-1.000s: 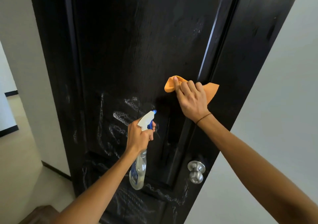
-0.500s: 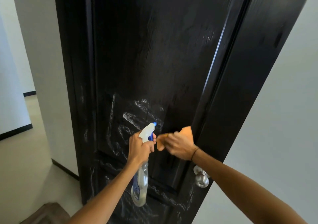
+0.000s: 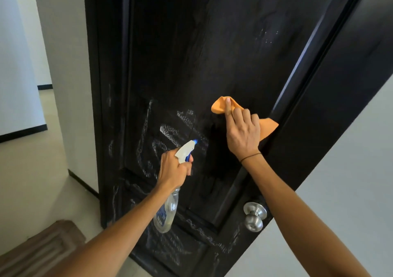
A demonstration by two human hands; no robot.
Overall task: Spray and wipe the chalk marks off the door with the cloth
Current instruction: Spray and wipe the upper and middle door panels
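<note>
Where the right hand (image 3: 242,132) sat low beside the spray nozzle half a second ago, it now lies higher on the door (image 3: 212,43), well above the door knob (image 3: 254,215), as it did a second ago: one down-and-up wiping stroke completed. Item, orange cloth (image 3: 221,106): pressed flat against the dark panel under the right hand, forefinger extended along it, remaining fingers bent over the fabric, one corner showing past the hand toward the door's edge. Item, spray bottle (image 3: 168,208): held in the left hand (image 3: 173,170), up and left of the knob; grip closed round the neck, fingers at the blue trigger, white nozzle aimed at the door; the bottle has hardly moved over the second. Item, chalk marks (image 3: 174,132): heaviest white scribble just left of the wiped strip, above and left of the knob; further smears run down the lower panel, below and left of the knob; a faint speckle remains far above it. Condition: the strip under the cloth's path, directly above the knob, reads dark and wet. Assessment: task partly done; most chalk is untouched, so the strokes probably need to shift left and down.
</note>
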